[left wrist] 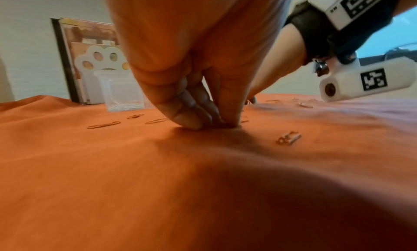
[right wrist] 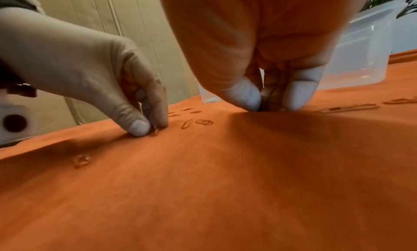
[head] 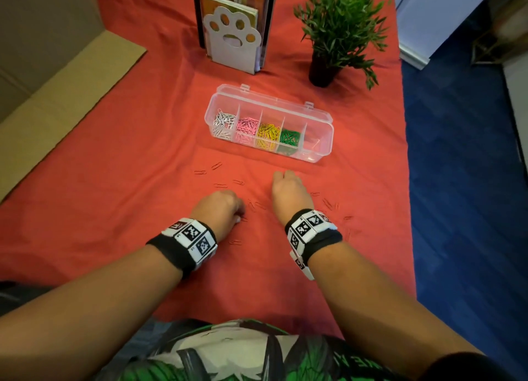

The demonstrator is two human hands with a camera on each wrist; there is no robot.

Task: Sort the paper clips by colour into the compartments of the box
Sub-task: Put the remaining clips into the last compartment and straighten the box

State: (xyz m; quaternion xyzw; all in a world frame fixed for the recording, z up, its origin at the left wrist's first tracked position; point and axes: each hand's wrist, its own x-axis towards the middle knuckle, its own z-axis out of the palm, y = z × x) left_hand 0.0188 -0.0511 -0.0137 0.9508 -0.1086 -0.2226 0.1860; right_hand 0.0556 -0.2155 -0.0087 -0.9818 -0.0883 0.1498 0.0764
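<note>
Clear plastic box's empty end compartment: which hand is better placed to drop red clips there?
Probably the right hand: it is nearer the clear plastic box's empty end compartment than the left hand.

Head view overhead, wrist views seemingly cloth-level, sharing red cloth (head: 143,152)

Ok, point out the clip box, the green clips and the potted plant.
clip box (head: 320,132), head view, bare floor of the right-end compartment.
green clips (head: 289,137), head view, middle of the pile.
potted plant (head: 323,69), head view, the black pot.

Matt red cloth (head: 143,157) carries a glossy clear plastic box (head: 317,152) beside brown cardboard (head: 57,94).
</note>
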